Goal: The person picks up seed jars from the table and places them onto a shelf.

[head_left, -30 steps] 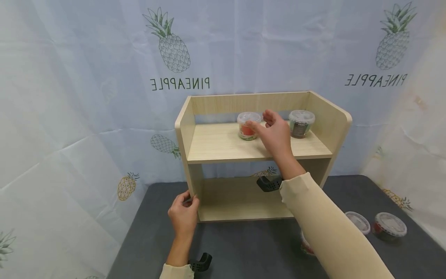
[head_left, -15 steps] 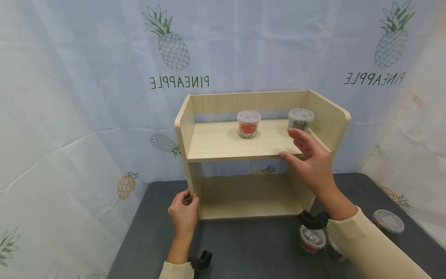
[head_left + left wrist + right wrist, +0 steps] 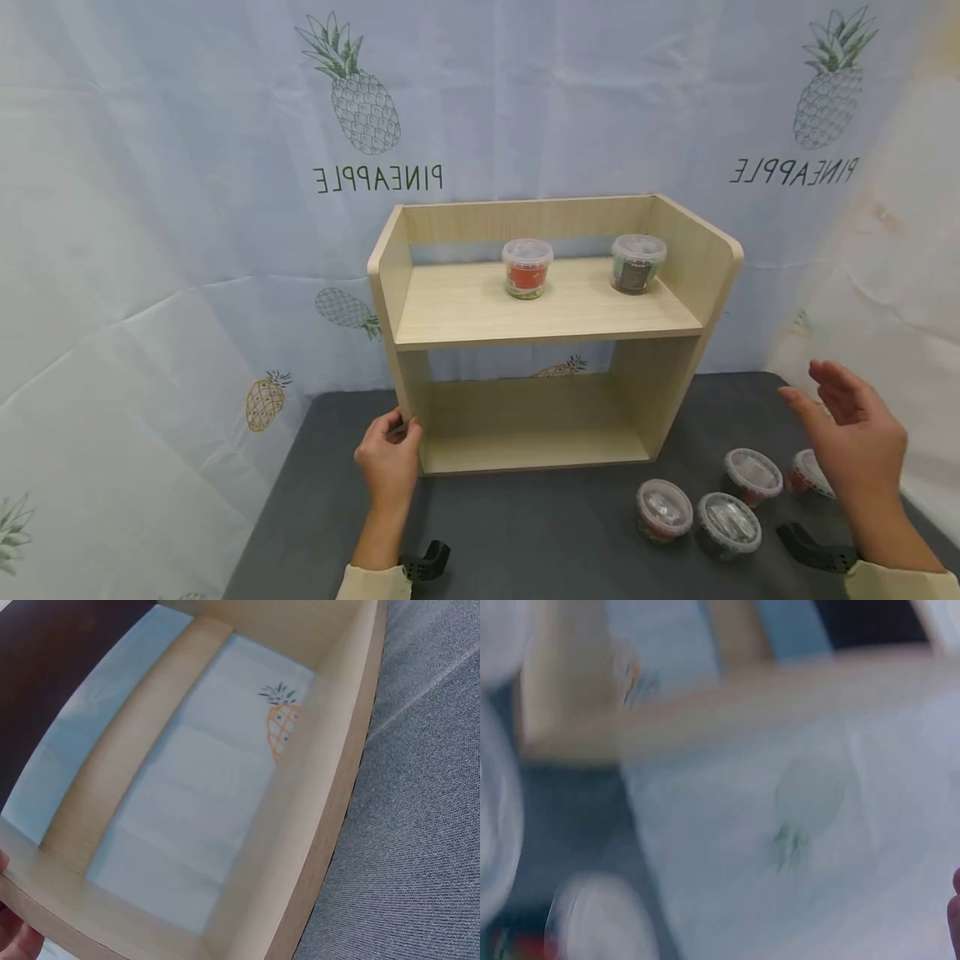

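Observation:
A light wooden two-tier shelf (image 3: 457, 312) stands on the dark table. At the front edge of its left side panel, my left hand (image 3: 388, 467) pinches the board between thumb and fingers; the left wrist view catches just fingertips at that panel. On the upper tier sit a lidded plastic tub with a red label (image 3: 527, 270) near the middle and a lidded tub with a dark label (image 3: 636, 265) at the right. My right hand (image 3: 862, 442) hovers at the right, thumb and fingers apart, holding nothing. Several lidded tubs stand below and left of it, including a front tub (image 3: 728, 525).
More tubs are a left tub (image 3: 664, 510), a rear tub (image 3: 753, 475) and a right tub (image 3: 810, 472) partly behind the right hand. A pineapple-print curtain (image 3: 187, 208) hangs behind and beside the table (image 3: 540, 533). The right wrist view is blurred.
My right hand has left the red-label tub on the upper tier and moved right and down, over the table's right side. The left hand keeps its place on the panel.

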Tool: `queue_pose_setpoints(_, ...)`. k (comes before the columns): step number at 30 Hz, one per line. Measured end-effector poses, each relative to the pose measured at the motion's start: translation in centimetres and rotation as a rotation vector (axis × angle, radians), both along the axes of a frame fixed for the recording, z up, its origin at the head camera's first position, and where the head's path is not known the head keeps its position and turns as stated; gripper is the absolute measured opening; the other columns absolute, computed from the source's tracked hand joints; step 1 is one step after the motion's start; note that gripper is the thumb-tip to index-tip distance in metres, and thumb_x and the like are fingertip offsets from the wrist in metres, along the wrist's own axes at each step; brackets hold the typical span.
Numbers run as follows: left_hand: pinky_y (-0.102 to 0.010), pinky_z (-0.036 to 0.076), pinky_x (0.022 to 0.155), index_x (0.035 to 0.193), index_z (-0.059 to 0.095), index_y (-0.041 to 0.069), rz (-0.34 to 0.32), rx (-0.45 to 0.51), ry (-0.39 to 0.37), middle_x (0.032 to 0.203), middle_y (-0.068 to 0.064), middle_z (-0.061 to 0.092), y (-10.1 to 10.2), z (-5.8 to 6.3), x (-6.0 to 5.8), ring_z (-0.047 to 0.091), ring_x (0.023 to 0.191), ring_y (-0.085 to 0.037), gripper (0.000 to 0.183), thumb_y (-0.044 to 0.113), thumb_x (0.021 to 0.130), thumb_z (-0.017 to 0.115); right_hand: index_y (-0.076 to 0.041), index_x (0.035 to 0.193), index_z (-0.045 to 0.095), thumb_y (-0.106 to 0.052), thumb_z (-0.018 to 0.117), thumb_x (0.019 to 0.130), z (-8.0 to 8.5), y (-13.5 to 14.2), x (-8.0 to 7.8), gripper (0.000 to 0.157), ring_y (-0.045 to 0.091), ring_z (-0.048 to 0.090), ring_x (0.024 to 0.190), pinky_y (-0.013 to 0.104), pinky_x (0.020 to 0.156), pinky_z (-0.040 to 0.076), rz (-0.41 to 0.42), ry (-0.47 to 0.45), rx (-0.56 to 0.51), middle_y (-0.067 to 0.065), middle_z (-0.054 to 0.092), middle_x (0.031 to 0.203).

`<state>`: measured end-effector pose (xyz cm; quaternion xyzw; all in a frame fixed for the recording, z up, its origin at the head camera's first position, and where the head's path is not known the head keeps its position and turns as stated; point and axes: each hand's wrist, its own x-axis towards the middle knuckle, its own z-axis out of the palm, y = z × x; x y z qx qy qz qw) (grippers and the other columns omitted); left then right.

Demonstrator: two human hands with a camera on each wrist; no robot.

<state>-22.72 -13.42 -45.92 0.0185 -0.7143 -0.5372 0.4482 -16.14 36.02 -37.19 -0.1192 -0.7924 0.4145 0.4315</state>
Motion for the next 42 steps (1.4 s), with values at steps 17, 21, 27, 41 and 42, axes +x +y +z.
queue_pose_setpoints(17, -0.028, 0.060, 0.060, 0.089, 0.074, -0.004, 0.017, -0.022, 0.008, 0.084, -0.013, 0.072, -0.1, -0.4, 0.0, 0.071, 0.068, -0.024, 0.014, -0.005, 0.075, 0.075, -0.002, 0.157, 0.011, -0.053, 0.059, 0.092, -8.6, 8.3, 0.7, 0.096, 0.053, 0.018, 0.143, 0.072, 0.106, 0.027, -0.062, -0.616, -0.104, 0.027, 0.012, 0.160)
queue_pose_setpoints(21, -0.022, 0.059, 0.060, 0.089, 0.074, -0.004, 0.015, -0.023, 0.009, 0.084, -0.013, 0.072, 0.0, -0.4, -0.1, 0.071, 0.068, -0.024, 0.015, -0.005, 0.074, 0.075, 0.001, 0.156, 0.003, -0.057, 0.057, 0.091, -10.5, 9.4, 0.5, 0.102, 0.057, 0.015, 0.141, 0.072, 0.109, 0.023, -0.036, -0.758, -0.101, 0.034, 0.008, 0.157)
queue_pose_setpoints(27, -0.031, 0.061, 0.060, 0.088, 0.074, -0.005, 0.011, -0.011, 0.008, 0.084, -0.014, 0.072, 0.1, -0.4, -0.1, 0.071, 0.070, -0.024, 0.014, -0.006, 0.074, 0.075, 0.003, 0.155, 0.005, -0.052, 0.057, 0.092, -12.5, 10.2, 0.5, 0.098, 0.058, 0.016, 0.140, 0.070, 0.111, 0.021, -0.020, -0.755, -0.055, 0.038, 0.011, 0.154)
queue_pose_setpoints(41, -0.034, 0.060, 0.058, 0.089, 0.074, -0.005, 0.020, -0.034, 0.012, 0.083, -0.015, 0.072, -0.1, -0.3, -0.1, 0.071, 0.067, -0.024, 0.015, -0.006, 0.075, 0.075, 0.003, 0.156, 0.010, -0.052, 0.065, 0.088, -14.1, 9.3, 0.6, 0.103, 0.050, 0.027, 0.138, 0.062, 0.114, 0.024, -0.069, -0.664, -0.281, 0.035, 0.021, 0.155)
queue_pose_setpoints(42, -0.034, 0.060, 0.058, 0.089, 0.074, -0.005, 0.020, -0.035, 0.012, 0.083, -0.014, 0.072, -0.1, -0.3, -0.1, 0.071, 0.067, -0.024, 0.015, -0.006, 0.075, 0.075, 0.004, 0.155, 0.011, -0.052, 0.065, 0.088, -14.2, 9.3, 0.6, 0.103, 0.049, 0.029, 0.136, 0.062, 0.112, 0.027, -0.074, -0.665, -0.275, 0.035, 0.023, 0.154)
